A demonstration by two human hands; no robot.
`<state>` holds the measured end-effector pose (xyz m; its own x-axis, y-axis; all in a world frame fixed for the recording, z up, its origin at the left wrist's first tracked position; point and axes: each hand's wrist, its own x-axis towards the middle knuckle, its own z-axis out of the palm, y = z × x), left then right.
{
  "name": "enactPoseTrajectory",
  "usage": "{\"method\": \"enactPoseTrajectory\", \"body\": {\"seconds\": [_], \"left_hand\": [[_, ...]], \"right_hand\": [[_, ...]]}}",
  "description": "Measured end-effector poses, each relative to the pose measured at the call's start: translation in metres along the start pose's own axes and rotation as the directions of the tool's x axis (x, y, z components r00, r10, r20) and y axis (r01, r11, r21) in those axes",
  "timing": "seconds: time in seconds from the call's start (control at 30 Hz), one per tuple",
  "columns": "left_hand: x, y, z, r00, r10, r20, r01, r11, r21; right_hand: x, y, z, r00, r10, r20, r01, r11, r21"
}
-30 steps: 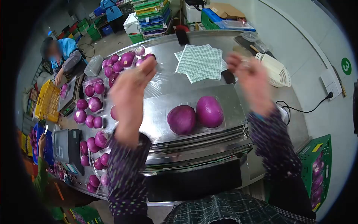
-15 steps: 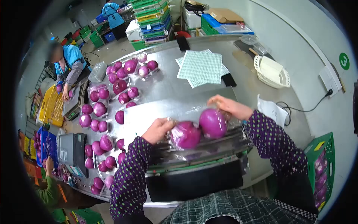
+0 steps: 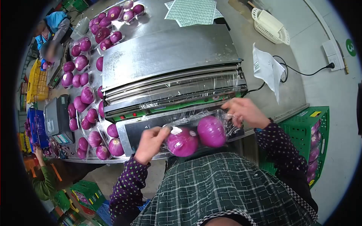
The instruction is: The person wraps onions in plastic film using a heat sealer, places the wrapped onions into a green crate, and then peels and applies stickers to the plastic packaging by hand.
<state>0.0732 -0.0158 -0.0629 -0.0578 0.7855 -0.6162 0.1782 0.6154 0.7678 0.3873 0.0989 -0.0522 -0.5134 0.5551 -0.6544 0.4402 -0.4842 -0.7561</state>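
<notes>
Two large red onions (image 3: 182,141) lie side by side in clear plastic film, close above the front edge of the wrapping machine (image 3: 169,56). My left hand (image 3: 150,143) is closed on the left end of this pack, thumb against the film beside one onion. At the other end my right hand (image 3: 247,112) pinches the loose clear film (image 3: 228,119) beyond the second onion. Behind the pack, the machine shows metal rollers (image 3: 173,81), a strip of film across them and a green front panel with red buttons.
Wrapped onion packs (image 3: 86,94) cover the table's left side. A scale (image 3: 58,118) stands among them. Printed label sheets (image 3: 192,12) and a white basket (image 3: 269,26) lie at the back. A green crate (image 3: 298,124) of onions stands right. Two people work at left.
Both hands have drawn the onion pack off the machine's front toward my body. My view has tilted down, so the rollers and more of the apron now show.
</notes>
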Motion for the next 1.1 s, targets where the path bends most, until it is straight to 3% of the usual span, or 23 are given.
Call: {"method": "enactPoseTrajectory", "body": {"seconds": [0.03,0.07,0.1,0.13,0.2,0.27,0.33,0.37,0.4,0.47,0.5,0.53,0.57,0.6,0.67,0.73,0.77,0.8,0.87,0.93,1.0,1.07,1.1], "left_hand": [[-0.003,-0.007,-0.004,0.983,0.07,-0.169,-0.078,0.996,-0.042],[-0.003,-0.012,-0.012,0.961,0.044,-0.273,-0.101,0.975,-0.199],[-0.005,-0.016,-0.018,0.92,0.028,-0.392,-0.151,0.946,-0.287],[-0.007,-0.018,-0.024,0.864,0.0,-0.503,-0.212,0.907,-0.364],[-0.014,-0.036,-0.042,0.804,0.087,-0.588,-0.359,0.86,-0.364],[-0.021,-0.055,-0.03,0.882,0.144,-0.449,-0.282,0.924,-0.258],[-0.019,-0.07,-0.007,0.821,0.414,-0.393,-0.49,0.865,-0.112],[-0.019,-0.075,-0.009,0.77,0.504,-0.391,-0.544,0.839,0.011],[-0.016,-0.079,-0.008,0.767,0.51,-0.39,-0.549,0.835,0.014],[-0.015,-0.074,0.005,0.792,0.312,-0.525,-0.559,0.716,-0.418],[-0.018,-0.061,0.017,0.789,0.337,-0.515,-0.6,0.606,-0.523],[-0.031,-0.033,0.025,0.793,0.342,-0.504,-0.595,0.609,-0.524],[-0.046,-0.004,0.03,0.722,0.013,-0.692,-0.527,0.658,-0.537],[-0.052,0.01,0.031,0.534,-0.304,-0.789,-0.45,0.687,-0.57],[-0.088,-0.066,-0.022,0.753,0.039,-0.656,-0.534,0.618,-0.576],[-0.114,-0.109,-0.072,0.754,0.025,-0.656,-0.524,0.626,-0.578],[-0.116,-0.108,-0.067,0.774,-0.094,-0.626,-0.372,0.733,-0.57],[-0.109,-0.107,-0.049,0.758,-0.1,-0.645,-0.331,0.792,-0.512],[-0.094,-0.095,-0.02,0.805,-0.012,-0.593,-0.256,0.895,-0.366],[-0.07,-0.071,0.006,0.854,0.279,-0.44,-0.375,0.915,-0.147],[-0.052,-0.064,0.023,0.913,0.329,-0.244,-0.37,0.917,-0.151],[-0.039,-0.066,0.033,0.926,0.357,-0.127,-0.36,0.933,-0.008],[-0.033,-0.063,0.04,0.93,0.351,-0.111,-0.359,0.931,-0.064]], "right_hand": [[-0.007,0.006,-0.009,0.992,-0.031,-0.125,0.049,0.988,0.143],[-0.014,0.012,-0.016,0.966,-0.045,-0.254,0.117,0.954,0.276],[-0.02,0.02,-0.021,0.969,-0.089,-0.232,0.178,0.901,0.396],[-0.024,0.028,-0.022,0.968,-0.094,-0.235,0.183,0.901,0.394],[-0.032,0.045,-0.016,0.97,-0.151,-0.191,0.202,0.937,0.285],[-0.031,0.054,0.006,0.96,-0.135,-0.243,0.211,0.923,0.321],[-0.021,0.068,0.021,0.877,-0.225,-0.424,0.366,0.885,0.289],[-0.015,0.069,0.031,0.811,-0.252,-0.528,0.461,0.831,0.312],[-0.01,0.064,0.04,0.808,-0.257,-0.531,0.467,0.828,0.31],[-0.001,0.05,0.055,0.681,-0.206,-0.703,0.458,0.869,0.189],[0.011,0.049,0.057,0.684,-0.244,-0.687,0.517,0.827,0.221],[0.023,0.053,0.051,0.568,-0.41,-0.714,0.555,0.831,-0.035],[0.016,0.047,0.042,0.617,-0.346,-0.707,0.511,0.859,0.025],[-0.001,0.044,0.032,0.661,-0.275,-0.698,0.461,0.883,0.089],[-0.039,0.063,0.022,0.733,-0.109,-0.671,0.316,0.929,0.195],[-0.065,0.092,0.01,0.789,-0.011,-0.615,0.263,0.91,0.321],[-0.07,0.102,0.009,0.792,0.026,-0.609,0.23,0.913,0.338],[-0.066,0.109,0.01,0.765,0.082,-0.639,0.229,0.892,0.389],[-0.054,0.113,0.013,0.735,0.11,-0.669,0.257,0.868,0.425],[-0.052,0.112,0.013,0.69,0.066,-0.721,0.373,0.821,0.431],[-0.058,0.109,0.015,0.71,0.046,-0.703,0.38,0.816,0.436],[-0.057,0.109,0.015,0.689,0.044,-0.723,0.389,0.819,0.421],[-0.056,0.11,0.015,0.69,0.039,-0.723,0.391,0.82,0.418]]}}
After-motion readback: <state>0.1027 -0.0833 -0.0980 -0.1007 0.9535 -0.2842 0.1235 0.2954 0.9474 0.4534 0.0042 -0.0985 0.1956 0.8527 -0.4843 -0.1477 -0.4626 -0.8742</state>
